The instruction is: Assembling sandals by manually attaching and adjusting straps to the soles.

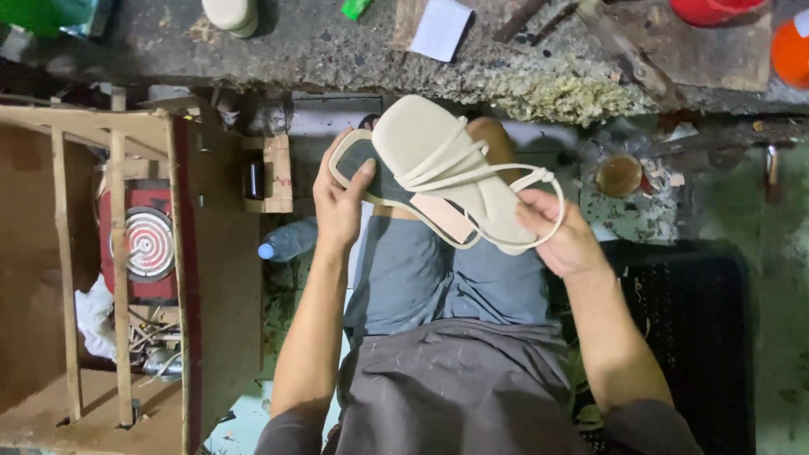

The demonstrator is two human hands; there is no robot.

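Head view looks straight down over my lap, where I hold a cream strappy sandal (447, 173) up between both hands, above my knees. My left hand (339, 202) grips the end of the sandal farther from my body, thumb pressed onto the dark grey insole (371, 173) and fingers wrapped behind the edge. My right hand (565, 236) closes on the opposite end, the nearer one, with the thin ankle loop (552, 198) curving over my fingers. Both hands are clenched on the sandal; neither is free.

Its long axis runs on a diagonal from my left hand, up and away, down toward my right hand and my body. The crossing straps (455, 164) lie between the two hands, about midway, so each hand is equally near them. The pale underside of an upper piece faces me; I cannot tell whether this is one sandal or two pieces laid together.

Outward from my left hand stand a wooden frame (118, 253) with a small red machine (143, 240) inside it, and a plastic bottle (286, 242) lies just below my left wrist. Beyond my right hand sits a small brown tin (619, 174).
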